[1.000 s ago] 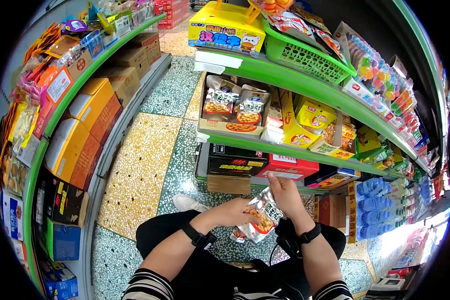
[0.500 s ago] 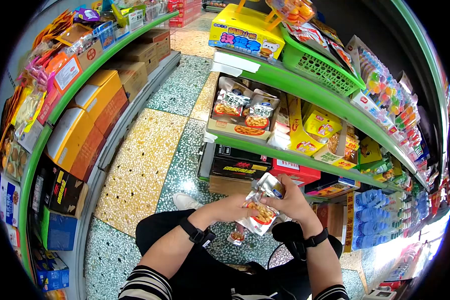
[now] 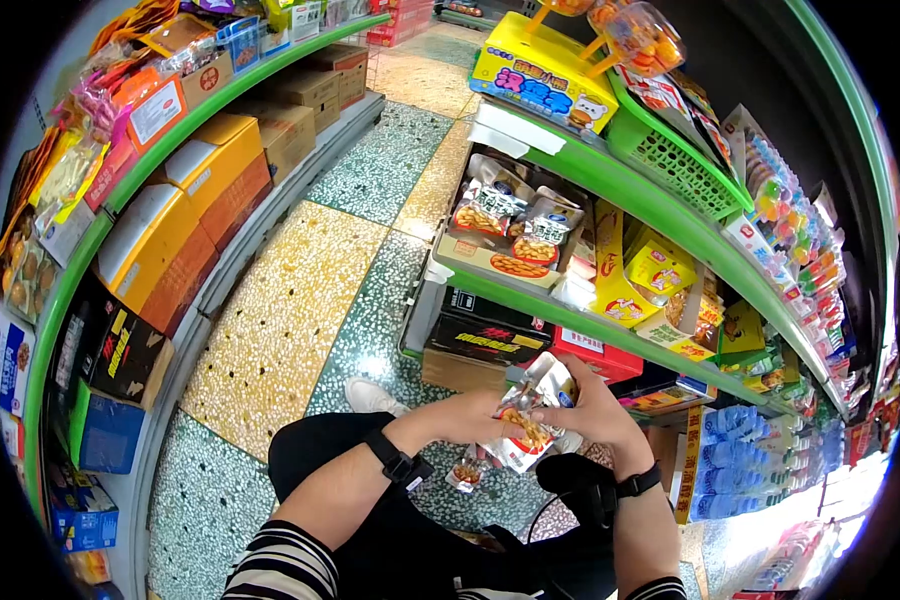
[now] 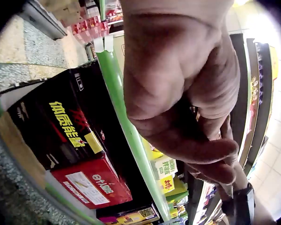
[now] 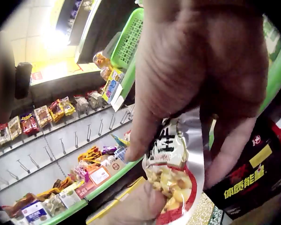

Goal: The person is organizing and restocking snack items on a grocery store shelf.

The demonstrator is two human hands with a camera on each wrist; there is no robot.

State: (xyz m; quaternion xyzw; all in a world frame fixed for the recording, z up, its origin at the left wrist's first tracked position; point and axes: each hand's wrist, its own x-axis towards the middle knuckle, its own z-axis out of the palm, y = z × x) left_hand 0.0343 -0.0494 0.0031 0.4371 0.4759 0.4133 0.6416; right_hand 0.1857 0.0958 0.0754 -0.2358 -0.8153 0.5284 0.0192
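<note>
Both hands hold a white and silver snack packet (image 3: 530,425) with nuts printed on it, above the lap in the head view. The left hand (image 3: 465,418) pinches its left side, while the right hand (image 3: 595,410) grips the upper right part. In the right wrist view the packet (image 5: 175,173) shows between the right hand (image 5: 201,70) and a thumb of the other hand at its lower left. Curled fingers of the left hand (image 4: 178,84) hide the packet in the left wrist view. A second small packet (image 3: 465,474) hangs below the left hand.
Similar packets stand in an open carton (image 3: 500,262) on the green-edged shelf ahead. Black (image 3: 490,330) and red boxes sit below it, near the hands. Another stocked shelf (image 3: 220,80) runs along the left, with tiled floor (image 3: 280,310) between. A white shoe (image 3: 373,396) is on the floor.
The right hand, apart from the packet's front with its thumb raised at first, now grips it. The packet looks more creased and tilted. The head view has shifted, moving the shelves within the picture.
</note>
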